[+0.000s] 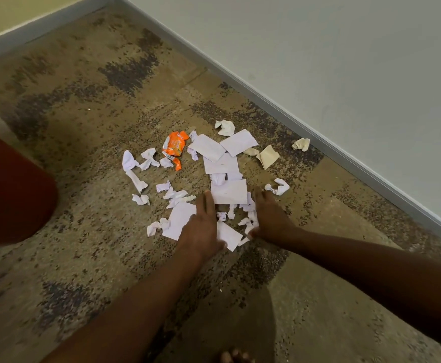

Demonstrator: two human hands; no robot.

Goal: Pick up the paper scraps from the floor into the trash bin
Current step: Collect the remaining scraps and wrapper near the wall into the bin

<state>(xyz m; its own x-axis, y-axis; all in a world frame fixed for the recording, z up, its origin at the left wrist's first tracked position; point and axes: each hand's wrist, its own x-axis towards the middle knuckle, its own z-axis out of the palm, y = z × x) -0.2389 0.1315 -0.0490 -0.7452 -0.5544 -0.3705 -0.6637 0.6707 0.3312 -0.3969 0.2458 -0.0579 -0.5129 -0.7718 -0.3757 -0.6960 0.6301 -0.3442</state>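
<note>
— Paper scraps [224,163] everywhere on the carpet [83,179], then?

— Yes, a loose scatter in the middle of the floor: flat white sheets overlapping down the centre, crumpled white bits to the left and near side, and a few cream-coloured pieces [267,155] on the right, towards the grey baseboard [345,153]. One crumpled cream piece [301,144] lies just beside that baseboard.

— Anything that isn't paper?

— An orange wrapper [175,149], crumpled, at the far left of the pile.

— And the hands?

— Both reach into the near end of the pile. The left hand [201,226] lies flat, fingers straight, resting on a white sheet [180,221]. The right hand [271,218] is spread too, fingers extended over small crumpled scraps, palm down. Neither grips anything.

— The bin?

— A dark red rounded shape [12,192] sits at the left edge, well apart from the pile; I cannot tell whether it is the bin.
</note>
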